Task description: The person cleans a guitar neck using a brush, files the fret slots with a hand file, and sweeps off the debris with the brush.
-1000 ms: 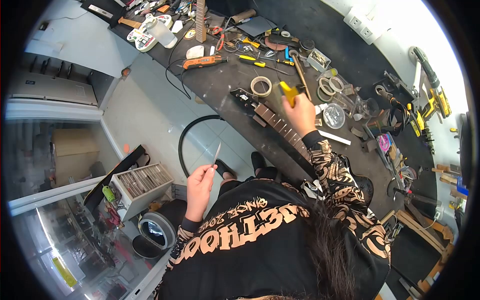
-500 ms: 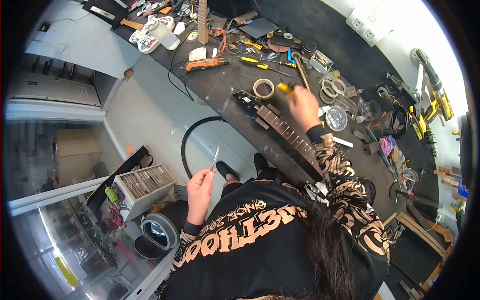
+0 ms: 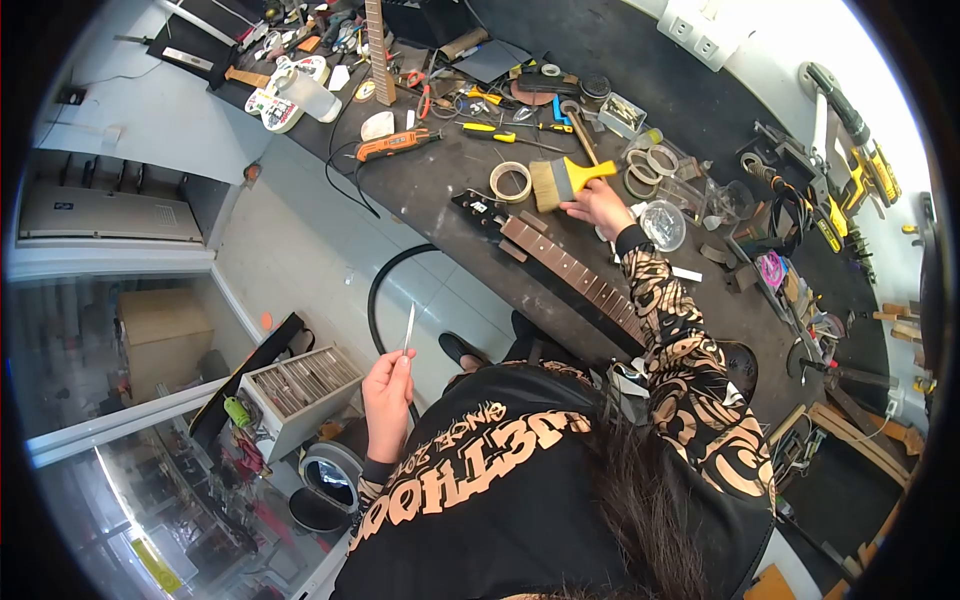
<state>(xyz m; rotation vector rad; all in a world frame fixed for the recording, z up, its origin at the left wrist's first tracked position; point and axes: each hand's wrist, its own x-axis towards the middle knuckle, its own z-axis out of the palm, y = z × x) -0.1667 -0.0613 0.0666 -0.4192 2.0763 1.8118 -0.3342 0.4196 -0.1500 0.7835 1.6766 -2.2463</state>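
Now R hand point(image 3: 597, 208) grips yellow brush point(image 3: 562, 180) w/ bristles over guitar neck point(image 3: 570, 268), neck running diagonally toward body; L hand point(image 3: 388, 385) pinches thin file point(image 3: 408, 328) off-bench, farther away.

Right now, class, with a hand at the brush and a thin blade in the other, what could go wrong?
1. The left hand holds a thin blade upright off the bench, near the lap; it could nick someone.
2. The right hand sweeping the brush could knock the tape roll or clutter onto the guitar neck.
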